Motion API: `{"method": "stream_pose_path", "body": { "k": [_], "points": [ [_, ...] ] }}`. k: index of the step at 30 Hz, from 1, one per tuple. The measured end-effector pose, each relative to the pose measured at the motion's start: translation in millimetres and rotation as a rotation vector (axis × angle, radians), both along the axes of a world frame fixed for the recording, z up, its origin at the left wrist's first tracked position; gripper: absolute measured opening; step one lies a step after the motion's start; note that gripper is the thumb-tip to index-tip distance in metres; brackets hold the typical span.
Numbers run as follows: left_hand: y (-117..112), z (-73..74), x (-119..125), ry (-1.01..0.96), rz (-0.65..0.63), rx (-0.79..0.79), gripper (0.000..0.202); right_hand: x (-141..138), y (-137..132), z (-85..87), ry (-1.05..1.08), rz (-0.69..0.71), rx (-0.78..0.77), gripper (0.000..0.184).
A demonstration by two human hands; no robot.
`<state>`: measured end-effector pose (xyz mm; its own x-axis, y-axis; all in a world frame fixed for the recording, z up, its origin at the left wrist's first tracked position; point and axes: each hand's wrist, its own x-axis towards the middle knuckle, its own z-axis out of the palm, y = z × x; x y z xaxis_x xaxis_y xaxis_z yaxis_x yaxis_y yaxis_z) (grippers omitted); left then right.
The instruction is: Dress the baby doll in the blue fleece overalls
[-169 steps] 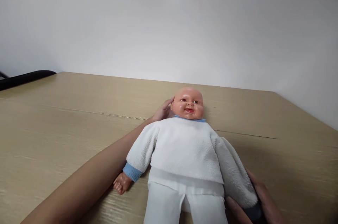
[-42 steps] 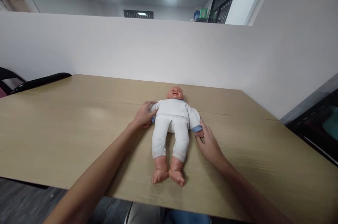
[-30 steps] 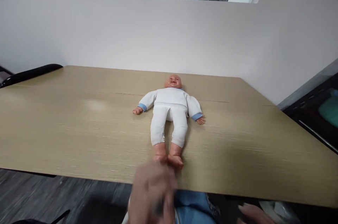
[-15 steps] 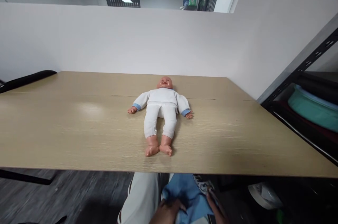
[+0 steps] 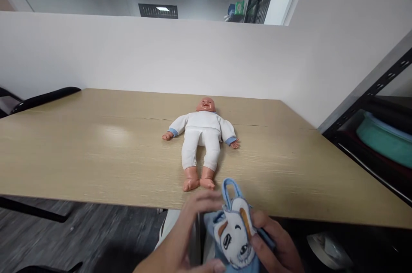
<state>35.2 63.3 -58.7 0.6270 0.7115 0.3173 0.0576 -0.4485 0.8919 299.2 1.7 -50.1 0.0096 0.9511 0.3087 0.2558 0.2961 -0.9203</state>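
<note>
Blue cloth item with cartoon animal face and loop (image 5: 236,228): held at the near table (image 5: 96,153) edge, left hand (image 5: 193,230) and right hand (image 5: 273,243) fingers closed on its sides. Doll (image 5: 202,140): supine mid-table, white suit, apart from both hands.

Doll (image 5: 202,142) on table (image 5: 96,153), behind hands (image 5: 225,234)

Doll (image 5: 202,144) – white suit, blue cuffs; cloth item (image 5: 234,230) – blue, white-orange animal face; table (image 5: 96,153) – light wood.
</note>
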Motion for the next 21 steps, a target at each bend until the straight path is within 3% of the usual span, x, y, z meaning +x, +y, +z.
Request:
{"method": "stream_pose_path", "body": {
  "k": [1, 3, 6, 8, 11, 15, 17, 21],
  "points": [
    [13, 10.2, -1, -0.019, -0.013, -0.014, 0.091, -4, 10, 20.1, 0.006, 0.129, 0.034, 0.019],
    [40, 32.0, -1, -0.081, -0.095, -0.024, 0.093, -13, 32, 55.1, 0.021, 0.24, 0.135, 0.012],
    [74, 66.1, 2, -0.215, -0.182, 0.034, 0.052, -21, 63, 89.0, 0.019, 0.255, 0.271, 0.011],
    [93, 88.3, 3, -0.218, -0.15, 0.134, 0.03, -20, 81, 101.2, -0.04, 0.199, 0.355, 0.014],
    [116, 117.7, 2, -0.184, -0.133, 0.286, 0.024, -11, 109, 113.0, -0.084, 0.182, 0.41, 0.007],
    [140, 147.9, 0, -0.1, -0.168, 0.425, 0.028, 3, 155, 129.4, 0.051, 0.52, 0.22, 0.076],
    [152, 160.0, -1, -0.04, -0.187, 0.484, 0.021, 7, 180, 138.4, 0.016, 0.645, 0.149, 0.09],
    [173, 178.4, -3, 0.077, -0.139, 0.577, 0.013, 10, 221, 153.3, -0.18, 0.652, 0.186, 0.067]
  ]
}}
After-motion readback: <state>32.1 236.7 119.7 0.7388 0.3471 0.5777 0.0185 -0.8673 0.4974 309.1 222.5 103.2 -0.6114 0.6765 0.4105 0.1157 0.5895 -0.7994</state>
